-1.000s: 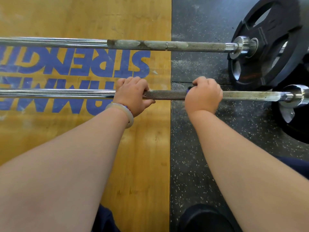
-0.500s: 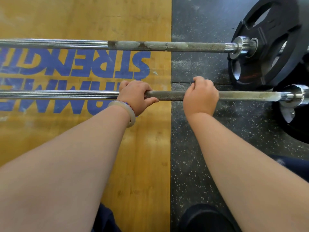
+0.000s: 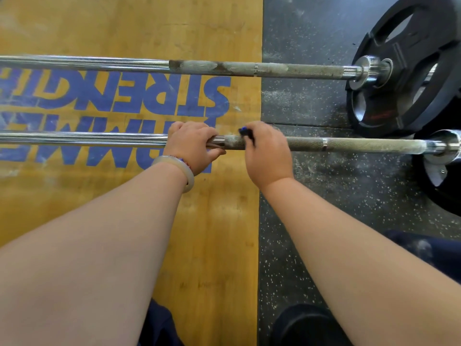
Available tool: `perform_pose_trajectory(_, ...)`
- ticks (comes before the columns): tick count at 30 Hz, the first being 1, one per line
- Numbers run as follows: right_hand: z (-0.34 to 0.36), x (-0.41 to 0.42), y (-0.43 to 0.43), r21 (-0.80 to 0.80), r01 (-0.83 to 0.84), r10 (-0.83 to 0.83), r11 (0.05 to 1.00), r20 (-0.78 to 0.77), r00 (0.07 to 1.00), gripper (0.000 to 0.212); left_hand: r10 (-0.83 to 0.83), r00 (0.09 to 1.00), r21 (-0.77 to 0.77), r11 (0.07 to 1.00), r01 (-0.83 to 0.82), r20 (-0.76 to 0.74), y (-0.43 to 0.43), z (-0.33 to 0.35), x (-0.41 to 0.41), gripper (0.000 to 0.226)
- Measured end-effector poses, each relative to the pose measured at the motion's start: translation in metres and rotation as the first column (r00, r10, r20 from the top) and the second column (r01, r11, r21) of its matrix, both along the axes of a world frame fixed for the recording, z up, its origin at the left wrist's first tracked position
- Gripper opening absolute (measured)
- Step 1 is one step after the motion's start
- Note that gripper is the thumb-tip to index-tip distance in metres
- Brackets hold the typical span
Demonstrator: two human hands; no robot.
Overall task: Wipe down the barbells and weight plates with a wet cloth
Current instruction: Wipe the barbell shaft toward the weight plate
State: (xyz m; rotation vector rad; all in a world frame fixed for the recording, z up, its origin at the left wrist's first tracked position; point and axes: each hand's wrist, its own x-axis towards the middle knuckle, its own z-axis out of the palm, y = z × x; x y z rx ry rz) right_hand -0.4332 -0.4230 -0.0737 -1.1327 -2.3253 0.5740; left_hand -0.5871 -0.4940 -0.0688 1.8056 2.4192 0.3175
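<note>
Across the yellow wooden lifting platform [image 3: 124,26], both hands curl over the nearer chalk-dusted steel barbell [image 3: 349,144]. The right hand [image 3: 268,153] has its fingers clamped on a dark blue cloth [image 3: 245,134], pressing it against the knurled shaft. The left hand [image 3: 192,143], just beside it, grips bare steel. Both forearms reach forward, knuckles up.

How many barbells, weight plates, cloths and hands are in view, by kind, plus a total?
Barbells: 2, far barbell and near barbell
Weight plates: 2, far plate and near plate, the latter cut off by the frame
Cloths: 1, blue cloth, mostly hidden under the right hand
Hands: 2, left hand and right hand
Total: 7
</note>
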Motion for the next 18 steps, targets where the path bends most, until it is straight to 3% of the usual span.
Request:
perform_pose_trajectory(4, -0.003, -0.009, -0.009, 0.109, -0.299, 0.300, 0.948, 0.006, 0.954, 0.020, -0.004, 1.000, 0.011, 1.000, 0.004, 0.013, 0.000, 0.000, 0.001, 0.021)
perform_pose_trajectory(6, -0.003, 0.004, 0.005, 0.133, -0.225, 0.221, 0.965, 0.041, 0.974, 0.024, -0.022, 1.000, -0.002, 1.000, 0.022, -0.006, 0.000, 0.000, 0.000, 0.022)
perform_pose_trajectory(9, -0.004, 0.017, 0.016, 0.027, 0.085, -0.086, 0.996, 0.032, 0.996, 0.024, -0.016, 1.000, 0.005, 1.000, 0.016, -0.019, -0.001, -0.001, 0.001, 0.023)
perform_pose_trajectory(10, -0.003, 0.012, 0.011, 0.037, 0.085, -0.086, 0.996, 0.028, 0.996, 0.024, -0.013, 1.000, 0.012, 1.000, 0.014, -0.024, -0.001, -0.002, 0.002, 0.023)
perform_pose_trajectory(15, -0.010, -0.019, -0.023, 0.162, -0.302, 0.300, 0.939, 0.034, 0.953, 0.029, 0.002, 0.999, 0.024, 1.000, -0.001, -0.032, 0.000, -0.003, 0.003, 0.020)
perform_pose_trajectory(18, -0.010, -0.001, -0.005, 0.222, -0.235, 0.215, 0.946, 0.109, 0.971, 0.030, -0.013, 0.999, 0.018, 1.000, 0.014, -0.036, 0.001, -0.001, 0.002, 0.021)
